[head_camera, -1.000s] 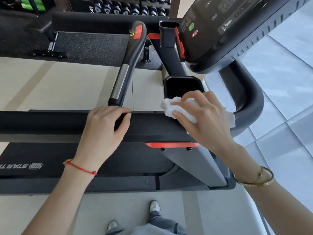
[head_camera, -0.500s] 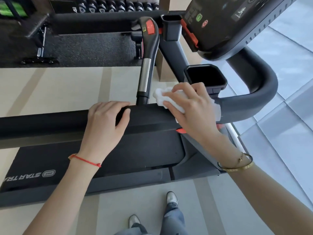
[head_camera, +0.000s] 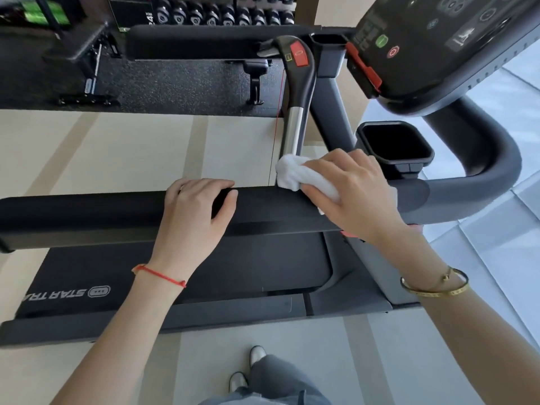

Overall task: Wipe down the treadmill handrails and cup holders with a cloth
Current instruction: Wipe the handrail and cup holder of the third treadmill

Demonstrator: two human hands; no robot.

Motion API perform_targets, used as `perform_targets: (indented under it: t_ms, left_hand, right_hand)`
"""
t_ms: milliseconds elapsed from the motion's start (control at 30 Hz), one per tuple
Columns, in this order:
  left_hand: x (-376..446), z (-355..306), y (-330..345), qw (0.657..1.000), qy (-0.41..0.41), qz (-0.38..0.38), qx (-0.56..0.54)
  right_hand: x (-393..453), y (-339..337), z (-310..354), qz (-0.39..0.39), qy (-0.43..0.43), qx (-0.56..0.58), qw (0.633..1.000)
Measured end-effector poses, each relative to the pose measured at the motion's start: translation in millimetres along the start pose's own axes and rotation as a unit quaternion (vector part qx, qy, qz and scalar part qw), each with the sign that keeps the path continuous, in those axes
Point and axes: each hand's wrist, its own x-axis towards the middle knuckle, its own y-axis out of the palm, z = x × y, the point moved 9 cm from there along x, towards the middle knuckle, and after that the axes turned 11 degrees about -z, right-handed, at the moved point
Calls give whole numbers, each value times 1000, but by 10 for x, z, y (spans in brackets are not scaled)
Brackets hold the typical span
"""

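A long black padded handrail (head_camera: 87, 211) runs across the view. My left hand (head_camera: 193, 217) rests over its top, fingers curled on the far edge. My right hand (head_camera: 356, 194) presses a crumpled white cloth (head_camera: 295, 172) onto the rail just right of it, at the foot of the inner grip bar (head_camera: 295, 124) with its silver sensor section. An empty black cup holder (head_camera: 394, 143) sits just beyond my right hand. A second cup holder (head_camera: 328, 42) is farther back. The far handrail (head_camera: 190, 42) lies across the top.
The console (head_camera: 444, 45) with green and red buttons overhangs at the upper right, above a curved grey front bar (head_camera: 496, 159). The belt deck (head_camera: 233, 273) lies below the rail. A dumbbell rack (head_camera: 222, 13) and a bench (head_camera: 84, 54) stand behind. My shoes (head_camera: 254, 355) are on the floor.
My right hand has slid the cloth leftward along the rail, away from the cup holder toward the grip bar's foot. My left hand has stayed on the rail. The view shifted.
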Motion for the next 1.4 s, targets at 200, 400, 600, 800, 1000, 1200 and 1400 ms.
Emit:
perform_targets:
  t_ms: [200,400,600,800,1000,1200,1400]
  left_hand:
    - [-7,189,-104,999,-37,-14,31]
    - [-65,491,-339,994,-62,-47,76]
    - [-150,878,-650,989,-73,-79,99]
    - [-192,1415,-988,987,-88,-89,99]
    - [-217,2083,-1412,989,-79,-76,95]
    - [-344,2803,-1873,990,-105,-54,78]
    - [-788,3434,-2448,984,-153,-47,82]
  right_hand:
    - [136,230,558,-23,-51,40,998]
    - [270,453,1007,-27,-86,53,995]
    - [397,656,1373,-16,-107,54,993]
    - [562,885,1900,-17,-114,74,991]
    - [752,1130,2669,-37,-111,91,989]
    - [908,1358,3450,-48,-126,117,984]
    - [861,1481,4393,-94,-178,188,961]
